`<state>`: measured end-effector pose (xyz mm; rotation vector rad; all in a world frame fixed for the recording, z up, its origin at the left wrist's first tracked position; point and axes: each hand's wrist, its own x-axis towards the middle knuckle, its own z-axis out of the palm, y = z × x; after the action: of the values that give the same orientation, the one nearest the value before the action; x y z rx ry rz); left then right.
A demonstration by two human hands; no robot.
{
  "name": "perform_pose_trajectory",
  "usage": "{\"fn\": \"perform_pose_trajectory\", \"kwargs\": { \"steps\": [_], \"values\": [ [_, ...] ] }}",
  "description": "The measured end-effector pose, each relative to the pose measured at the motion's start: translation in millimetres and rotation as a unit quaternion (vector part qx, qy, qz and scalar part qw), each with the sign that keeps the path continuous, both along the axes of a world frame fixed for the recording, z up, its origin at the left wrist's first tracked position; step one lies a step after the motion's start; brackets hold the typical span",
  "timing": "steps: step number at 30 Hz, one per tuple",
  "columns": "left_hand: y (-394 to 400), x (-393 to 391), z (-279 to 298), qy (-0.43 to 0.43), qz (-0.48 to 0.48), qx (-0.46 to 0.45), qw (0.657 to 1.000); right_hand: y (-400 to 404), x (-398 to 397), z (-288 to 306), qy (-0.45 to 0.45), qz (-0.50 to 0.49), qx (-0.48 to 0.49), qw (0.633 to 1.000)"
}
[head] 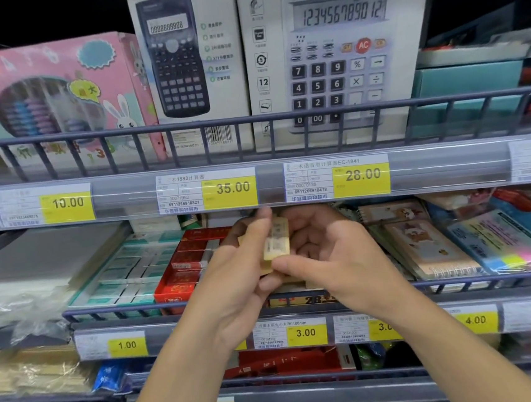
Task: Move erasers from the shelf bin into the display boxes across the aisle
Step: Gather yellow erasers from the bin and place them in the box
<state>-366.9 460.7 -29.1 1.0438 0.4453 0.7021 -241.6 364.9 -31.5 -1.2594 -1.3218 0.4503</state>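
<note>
Erasers point(277, 243), cream, pinched btwn left hand point(232, 278) & right hand point(324, 256) over shelf rail point(112, 311), red boxes point(183, 273) just left, notebooks point(424, 247) right.

Both hands are raised at the middle shelf point(202, 302), meeting just above its front rail. The left hand point(232, 278) and the right hand point(331, 259) together grip a small stack of cream-coloured erasers point(276, 243), fingers and thumbs curled round it; the print on the wrappers is too blurred to read. Left of the hands lie red boxes point(186, 266), then teal-and-white boxes point(128, 272). Spiral notebooks point(424, 244) lie to the right. On the upper shelf stand a pink abacus box point(52, 91), a dark scientific calculator box point(186, 62) and a large grey calculator box point(337, 54). Yellow price tags point(229, 188) beneath read 10.00, 35.00 and 28.00.
</note>
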Motion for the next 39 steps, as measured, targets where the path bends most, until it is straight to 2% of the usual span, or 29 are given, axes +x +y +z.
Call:
{"fn": "perform_pose_trajectory", "kwargs": {
  "steps": [2,4,8,11,14,17,20,23,25,30,35,39],
  "values": [
    [5.0,-3.0,-2.0,-0.014,-0.003,0.008,1.0,-2.6,4.1,-0.8,0.048,-0.01,0.002,0.999],
    [10.5,-8.3,-4.3,-0.029,-0.012,0.052,0.998,-6.5,8.6,2.3,0.141,0.036,-0.029,0.989],
    [17.2,-20.6,-3.1,0.014,-0.034,0.199,0.979,-14.1,16.2,10.2,0.317,0.151,-0.109,0.93],
    [17.7,-24.9,-0.1,0.032,-0.046,0.243,0.968,-15.7,17.3,13.8,0.362,0.193,-0.142,0.901],
    [14.1,-22.3,1.0,0.037,-0.042,0.263,0.963,-13.5,17.5,15.1,0.384,0.205,-0.146,0.889],
    [10.7,-21.1,0.8,0.051,-0.032,0.264,0.963,-13.5,19.1,15.7,0.359,0.189,-0.163,0.9],
    [9.3,-21.1,-1.0,0.065,-0.026,0.255,0.964,-17.1,22.8,13.5,0.286,0.144,-0.163,0.933],
    [9.1,-20.0,-2.3,0.068,-0.006,0.237,0.969,-18.5,23.3,8.5,0.185,0.064,-0.122,0.973],
    [9.3,-19.6,-4.0,0.074,-0.006,0.233,0.97,-17.1,22.3,5.0,0.136,0.015,-0.089,0.987],
    [8.4,-22.0,-5.7,0.097,-0.026,0.236,0.967,-17.3,20.8,5.8,0.094,-0.006,-0.074,0.993],
    [8.8,-21.2,-2.9,0.072,-0.012,0.232,0.97,-22.4,20.2,11.1,-0.022,-0.03,-0.102,0.994],
    [10.1,-17.4,-6.2,0.063,0.015,0.22,0.973,-21.9,17.8,11.8,-0.036,-0.061,-0.073,0.995]
  ]
}}
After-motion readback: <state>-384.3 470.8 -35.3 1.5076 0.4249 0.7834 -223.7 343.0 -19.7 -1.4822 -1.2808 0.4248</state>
